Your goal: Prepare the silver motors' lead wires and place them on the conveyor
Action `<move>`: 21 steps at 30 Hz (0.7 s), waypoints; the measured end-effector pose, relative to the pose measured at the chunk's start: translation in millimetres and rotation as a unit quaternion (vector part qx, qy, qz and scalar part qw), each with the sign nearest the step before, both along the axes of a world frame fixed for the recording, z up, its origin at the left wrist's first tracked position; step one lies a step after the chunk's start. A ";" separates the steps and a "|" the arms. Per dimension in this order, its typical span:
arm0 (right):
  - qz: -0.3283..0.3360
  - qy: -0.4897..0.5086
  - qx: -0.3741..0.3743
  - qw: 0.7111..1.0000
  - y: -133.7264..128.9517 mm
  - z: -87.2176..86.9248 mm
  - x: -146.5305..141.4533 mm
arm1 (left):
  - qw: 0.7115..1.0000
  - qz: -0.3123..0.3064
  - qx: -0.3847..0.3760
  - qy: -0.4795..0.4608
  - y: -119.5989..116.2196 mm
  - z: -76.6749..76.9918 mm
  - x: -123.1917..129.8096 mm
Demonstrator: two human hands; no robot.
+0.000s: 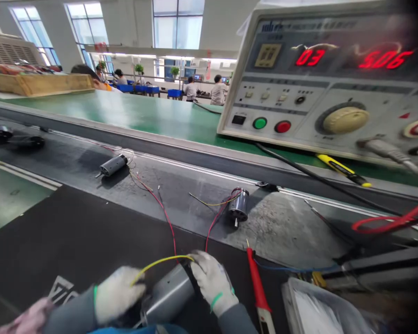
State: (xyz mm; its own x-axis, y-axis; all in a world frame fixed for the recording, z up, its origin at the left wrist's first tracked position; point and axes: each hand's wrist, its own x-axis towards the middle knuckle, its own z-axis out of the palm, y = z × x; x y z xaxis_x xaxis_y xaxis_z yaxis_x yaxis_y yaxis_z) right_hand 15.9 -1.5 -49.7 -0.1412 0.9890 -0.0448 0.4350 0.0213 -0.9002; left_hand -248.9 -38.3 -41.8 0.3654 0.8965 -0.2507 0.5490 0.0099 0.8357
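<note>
My left hand [120,291], in a white glove with a green cuff edge, is closed on one end of a yellow wire [156,263]. That wire arcs over to my right hand [211,280], also gloved in white and curled round the far end of a large grey cylindrical motor [170,293]. The motor lies tilted between my hands, close to my body, its upper end covered by the right fingers. A red wire [167,222] runs from near this motor onto the belt. To the right of my right hand lies a red-handled test probe [255,278].
A grey conveyor belt [181,199] crosses ahead, carrying a motor with wires [239,204], another motor [113,165] and dark motors further left. A tester with red digits [299,93] stands right, near a yellow pen-like tool [343,170]. A clear plastic box [292,301] sits lower right. People work behind.
</note>
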 end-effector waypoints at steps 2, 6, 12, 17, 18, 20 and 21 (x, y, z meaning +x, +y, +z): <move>-0.114 0.158 -0.050 0.980 2.5 0.6 -0.1 | 0.999 0.024 -0.006 -0.046 33.1 33.0 -7.4; -0.343 0.476 -0.161 0.794 -0.4 -1.4 2.7 | 0.981 0.038 -0.115 -0.154 66.0 43.5 11.9; -0.354 0.493 -0.166 0.777 -20.3 2.7 -13.9 | 0.993 -0.027 -0.113 0.028 15.0 -18.2 88.1; -0.335 0.257 -0.114 0.900 -12.0 -2.6 -56.7 | 0.966 -0.080 -0.036 0.245 -3.4 -25.4 115.7; -0.309 0.225 -0.103 0.918 -9.1 -3.3 -62.8 | 0.964 -0.085 -0.036 0.251 -2.1 -25.1 115.6; -0.257 0.180 -0.089 0.945 -4.7 -2.2 -67.4 | 0.967 -0.083 -0.031 0.237 0.4 -26.2 110.4; -0.232 0.181 -0.086 0.952 -3.7 -0.6 -65.0 | 0.971 -0.082 -0.026 0.222 0.5 -27.5 105.9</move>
State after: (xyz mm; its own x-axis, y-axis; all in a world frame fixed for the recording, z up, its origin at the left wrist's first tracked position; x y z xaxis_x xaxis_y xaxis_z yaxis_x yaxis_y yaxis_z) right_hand -49.1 -5.2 -50.4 0.2723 0.9311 -0.2426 0.0232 -0.2584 -0.9658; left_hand -143.1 -37.8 -69.2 0.3477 0.8175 -0.4591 0.8531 -0.0727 0.5167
